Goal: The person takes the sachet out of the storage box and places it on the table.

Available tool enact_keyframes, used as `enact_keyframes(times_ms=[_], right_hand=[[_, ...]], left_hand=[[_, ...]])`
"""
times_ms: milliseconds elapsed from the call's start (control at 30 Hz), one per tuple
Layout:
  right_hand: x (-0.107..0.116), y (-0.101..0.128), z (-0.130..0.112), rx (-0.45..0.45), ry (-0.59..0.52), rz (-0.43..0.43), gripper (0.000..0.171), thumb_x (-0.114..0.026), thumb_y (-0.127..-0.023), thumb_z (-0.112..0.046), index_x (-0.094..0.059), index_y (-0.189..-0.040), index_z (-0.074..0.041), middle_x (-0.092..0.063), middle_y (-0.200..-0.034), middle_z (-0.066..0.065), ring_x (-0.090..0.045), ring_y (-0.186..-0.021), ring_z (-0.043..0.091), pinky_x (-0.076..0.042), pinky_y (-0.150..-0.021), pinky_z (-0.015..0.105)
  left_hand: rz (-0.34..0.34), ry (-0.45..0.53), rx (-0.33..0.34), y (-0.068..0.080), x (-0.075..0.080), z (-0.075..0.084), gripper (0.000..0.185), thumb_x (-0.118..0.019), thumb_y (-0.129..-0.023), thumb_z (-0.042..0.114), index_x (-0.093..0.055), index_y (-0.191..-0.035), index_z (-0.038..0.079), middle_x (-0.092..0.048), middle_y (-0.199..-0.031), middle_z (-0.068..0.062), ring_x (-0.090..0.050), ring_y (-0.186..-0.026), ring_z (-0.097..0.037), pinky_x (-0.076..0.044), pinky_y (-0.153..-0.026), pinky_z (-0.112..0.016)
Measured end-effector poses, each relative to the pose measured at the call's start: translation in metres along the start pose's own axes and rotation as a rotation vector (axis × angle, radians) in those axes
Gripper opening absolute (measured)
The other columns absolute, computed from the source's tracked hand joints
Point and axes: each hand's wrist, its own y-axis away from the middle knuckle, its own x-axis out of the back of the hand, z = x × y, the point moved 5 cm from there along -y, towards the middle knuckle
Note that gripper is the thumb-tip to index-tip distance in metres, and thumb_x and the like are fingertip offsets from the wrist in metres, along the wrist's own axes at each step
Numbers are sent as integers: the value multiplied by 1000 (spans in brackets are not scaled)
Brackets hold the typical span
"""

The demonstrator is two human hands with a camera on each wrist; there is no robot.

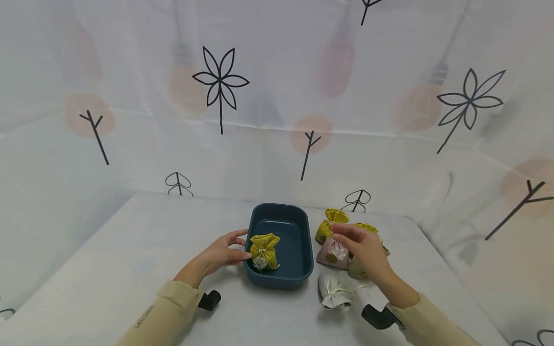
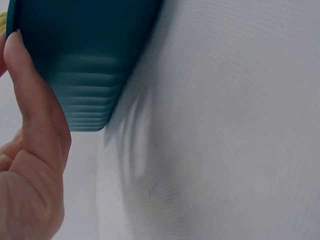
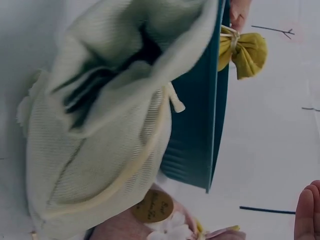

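My left hand (image 1: 220, 252) holds the left rim of a dark teal bin (image 1: 281, 282), its thumb near the top edge. In the left wrist view, a digit (image 2: 32, 95) lies along the bin's outside wall. A yellow drawstring pouch (image 1: 265, 252) with a white flower leans inside the bin beside that hand. My right hand (image 1: 368, 252) hovers over a group of pouches, fingers loosely bent, with nothing seen between them. Near its fingertips are another yellow pouch (image 1: 324, 231) and a pink pouch (image 1: 333, 253) with a white flower. Some pouches behind the hand are partly hidden.
A pale grey-white pouch (image 1: 334, 290) lies at the front, right of the bin; it looms large in the right wrist view. The white-covered table (image 1: 130, 259) meets a printed cloth backdrop (image 1: 259, 158) behind. A black wrist mount (image 1: 209, 300) juts from the left sleeve.
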Motion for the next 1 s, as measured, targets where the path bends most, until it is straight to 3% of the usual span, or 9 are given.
enact_keyframes(times_ms=[367, 600, 833, 1000], right_hand=[[-10, -14, -14, 14, -56, -25, 33, -65, -89, -22, -64, -113, -1, -65, -109, 13, -61, -94, 8, -51, -79, 26], [-16, -26, -18, 60, -4, -37, 30, -65, -89, -24, -66, -111, -4, -66, -108, 11, -61, -95, 12, -50, -75, 20], [-24, -34, -21, 38, -66, -72, 32, -66, -88, -24, -66, -112, -3, -66, -108, 10, -61, -98, 15, -50, -79, 21], [-31, -39, -23, 27, -51, -81, 32, -67, -88, -24, -66, -112, -3, -66, -107, 8, -60, -101, 17, -49, -82, 23]], left_hand=[[14, -20, -1, 0, 0, 1, 78, -78, -75, 10, -39, -142, 16, -49, -117, -13, -59, -76, -19, -54, -68, -29], [27, -26, 8, 2, 0, 2, 77, -78, -75, 9, -39, -142, 16, -49, -117, -13, -59, -76, -18, -54, -67, -29], [3, -30, 10, 2, 0, 2, 78, -78, -76, 12, -37, -142, 15, -48, -119, -14, -59, -77, -19, -54, -68, -28], [5, -23, 7, 1, 0, 2, 77, -78, -76, 11, -39, -142, 16, -49, -118, -13, -59, -76, -18, -54, -67, -29]])
